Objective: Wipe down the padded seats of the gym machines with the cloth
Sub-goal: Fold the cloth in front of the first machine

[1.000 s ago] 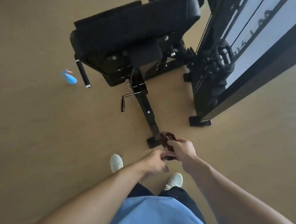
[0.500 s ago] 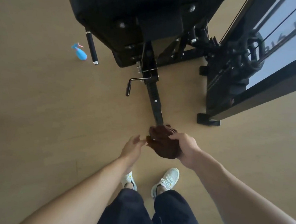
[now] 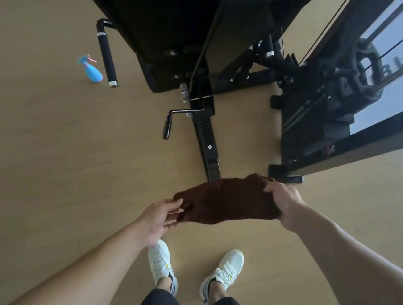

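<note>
Where both hands pinch, brown cloth (image 3: 227, 201) between left grip (image 3: 162, 217) (corner) and right grip (image 3: 282, 202).

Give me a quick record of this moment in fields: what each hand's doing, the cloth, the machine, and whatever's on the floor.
left hand: pinches one end of the cloth
right hand: grips the other end
cloth: brown, spread between both hands, above the floor
gym machine: black, ahead, not touched
spray bottle: blue, on the floor beside the machine
</note>
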The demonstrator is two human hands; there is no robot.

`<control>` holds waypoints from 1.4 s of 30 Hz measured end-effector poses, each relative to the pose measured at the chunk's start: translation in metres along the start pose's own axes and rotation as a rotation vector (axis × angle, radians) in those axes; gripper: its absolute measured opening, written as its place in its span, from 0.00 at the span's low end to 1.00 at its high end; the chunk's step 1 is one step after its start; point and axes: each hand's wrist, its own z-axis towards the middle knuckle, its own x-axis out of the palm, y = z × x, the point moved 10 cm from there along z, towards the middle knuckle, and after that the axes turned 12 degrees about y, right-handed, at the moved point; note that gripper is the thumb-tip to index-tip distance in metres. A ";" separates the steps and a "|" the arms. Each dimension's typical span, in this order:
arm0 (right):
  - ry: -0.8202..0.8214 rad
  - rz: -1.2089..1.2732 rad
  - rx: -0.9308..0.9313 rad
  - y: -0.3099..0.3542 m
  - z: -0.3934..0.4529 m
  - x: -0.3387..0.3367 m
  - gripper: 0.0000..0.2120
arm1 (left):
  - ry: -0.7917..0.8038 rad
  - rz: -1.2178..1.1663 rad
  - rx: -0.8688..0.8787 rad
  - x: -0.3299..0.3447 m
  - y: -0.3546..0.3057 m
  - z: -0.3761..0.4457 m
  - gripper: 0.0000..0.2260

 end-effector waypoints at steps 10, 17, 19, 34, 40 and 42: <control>0.269 -0.844 -0.410 0.017 0.027 0.109 0.11 | 0.020 0.765 0.209 0.009 -0.031 0.069 0.49; 0.392 -0.631 -0.537 0.046 0.008 0.121 0.13 | 0.503 1.063 0.024 0.052 -0.011 0.090 0.38; 0.383 -0.236 -0.513 0.061 0.019 0.097 0.15 | 0.411 1.096 0.037 0.041 -0.003 0.093 0.31; 0.045 0.057 0.085 -0.063 0.172 0.028 0.19 | -0.006 0.567 0.032 -0.052 -0.018 0.123 0.12; 0.025 0.149 0.002 -0.014 0.191 0.042 0.08 | -0.269 0.470 0.259 -0.066 -0.074 0.143 0.15; 0.014 0.148 -0.087 0.023 0.190 0.042 0.12 | -0.292 0.491 0.321 -0.064 -0.102 0.148 0.15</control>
